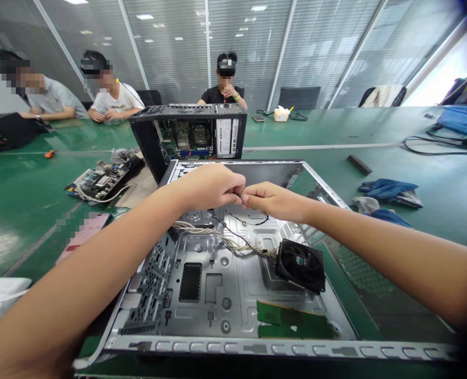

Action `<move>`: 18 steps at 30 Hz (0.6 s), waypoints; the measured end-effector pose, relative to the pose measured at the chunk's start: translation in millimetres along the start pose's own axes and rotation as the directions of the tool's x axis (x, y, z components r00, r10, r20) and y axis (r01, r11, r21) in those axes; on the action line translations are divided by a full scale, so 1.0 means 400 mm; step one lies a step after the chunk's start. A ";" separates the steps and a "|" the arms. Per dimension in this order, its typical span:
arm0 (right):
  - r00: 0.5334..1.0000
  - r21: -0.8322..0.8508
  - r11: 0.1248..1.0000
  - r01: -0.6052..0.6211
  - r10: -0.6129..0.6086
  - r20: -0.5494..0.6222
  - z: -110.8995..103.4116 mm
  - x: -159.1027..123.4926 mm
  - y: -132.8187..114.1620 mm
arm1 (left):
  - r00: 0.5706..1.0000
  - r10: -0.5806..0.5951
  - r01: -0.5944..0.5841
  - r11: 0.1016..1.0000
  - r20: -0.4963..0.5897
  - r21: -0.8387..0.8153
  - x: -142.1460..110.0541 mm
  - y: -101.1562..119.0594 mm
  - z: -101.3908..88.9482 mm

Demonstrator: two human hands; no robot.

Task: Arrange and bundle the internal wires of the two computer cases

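Observation:
My left hand (213,184) and my right hand (271,201) meet fingertip to fingertip above an open computer case (241,310) lying on its side. Both are closed in a pinch around a small dark bit of thin cable, mostly hidden by the fingers. The thin red and dark fan cable (239,236) runs from beneath my hands down to a black square cooling fan (300,265), which rests tilted inside the case. Beside it lies a bundle of whitish wires (227,241). Green circuit strips (294,322) lie near the case's front edge.
Behind stands another computer tower (186,110), its side open. A loose circuit board assembly (105,176) lies to the left, blue cloth (389,190) and a dark block (358,164) to the right. Three people sit across the green table (296,131), where a tissue box (281,114) stands.

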State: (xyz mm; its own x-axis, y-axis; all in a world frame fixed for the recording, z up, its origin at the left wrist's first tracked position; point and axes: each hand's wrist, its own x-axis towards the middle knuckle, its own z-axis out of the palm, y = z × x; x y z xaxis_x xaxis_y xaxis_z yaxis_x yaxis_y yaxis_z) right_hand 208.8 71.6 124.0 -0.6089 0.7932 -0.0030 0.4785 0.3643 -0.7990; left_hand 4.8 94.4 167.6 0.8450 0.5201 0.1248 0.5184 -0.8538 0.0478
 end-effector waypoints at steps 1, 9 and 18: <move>1.000 -0.004 1.000 -0.004 0.004 -0.001 0.000 0.000 0.001 | 1.000 0.001 -0.001 1.000 -0.001 -0.004 0.000 0.000 0.000; 0.999 -0.025 0.999 0.040 -0.040 0.005 -0.003 0.000 0.005 | 1.000 0.006 -0.006 1.000 0.004 -0.028 0.000 -0.005 0.002; 1.000 -0.057 0.998 0.021 -0.020 0.015 -0.006 0.001 0.002 | 0.999 -0.001 0.002 1.000 0.034 -0.010 0.004 -0.004 0.000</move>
State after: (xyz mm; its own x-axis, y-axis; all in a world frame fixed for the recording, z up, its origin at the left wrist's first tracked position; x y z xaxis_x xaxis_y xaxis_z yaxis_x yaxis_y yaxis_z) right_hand 210.3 73.5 124.6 -0.6278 0.7783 0.0043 0.5007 0.4081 -0.7634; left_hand 5.3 96.7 167.6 0.8483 0.5218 0.0906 0.5186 -0.8531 0.0575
